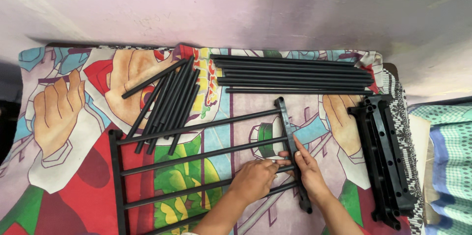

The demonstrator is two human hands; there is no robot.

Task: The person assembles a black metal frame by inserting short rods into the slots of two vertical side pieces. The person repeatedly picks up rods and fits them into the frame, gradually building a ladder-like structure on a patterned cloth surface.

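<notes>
Both hands, L point(254, 178) & R point(309, 171), clamped on rack's black rod point(285, 168) & side bar point(292, 151).

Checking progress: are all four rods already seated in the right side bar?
No. The top two rods meet the bar; the hands cover the third joint, and the fourth runs behind the forearm.

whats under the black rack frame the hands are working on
Under the black tube rack frame lies a colourful cartoon-print bedsheet. The left hand and right hand cover the third tube's joint with the black plastic side bar.

black tube rack frame point(201, 156), flat
</notes>
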